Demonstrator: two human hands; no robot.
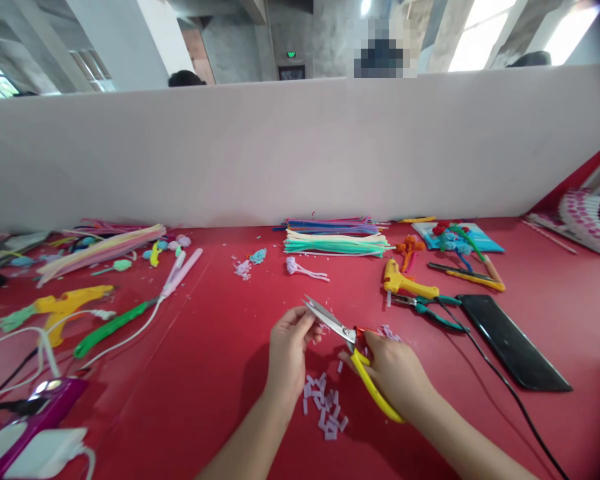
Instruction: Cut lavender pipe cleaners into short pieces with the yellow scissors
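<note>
My right hand (395,370) is closed round the handles of a pair of scissors (330,321) with one yellow and one red grip. The scissor blades point up and left, slightly parted, with their tips by the fingers of my left hand (289,343). Thumb and fingertips of that hand are pinched together; what lies between them is too small to make out. Below, between my forearms, lies a scatter of short lilac cut pieces (325,403). More lilac bits (390,332) show behind my right hand. Farther back rests a lilac knotted piece with loose tails (306,269).
Bundled pipe cleaners (336,244) lie at the back. To the right are a yellow glue gun (405,283), teal-handled pliers (437,312) and a black phone (513,343) beside a cable. Another yellow glue gun (70,303), a green-handled tool (115,328) and a purple device (45,413) sit left.
</note>
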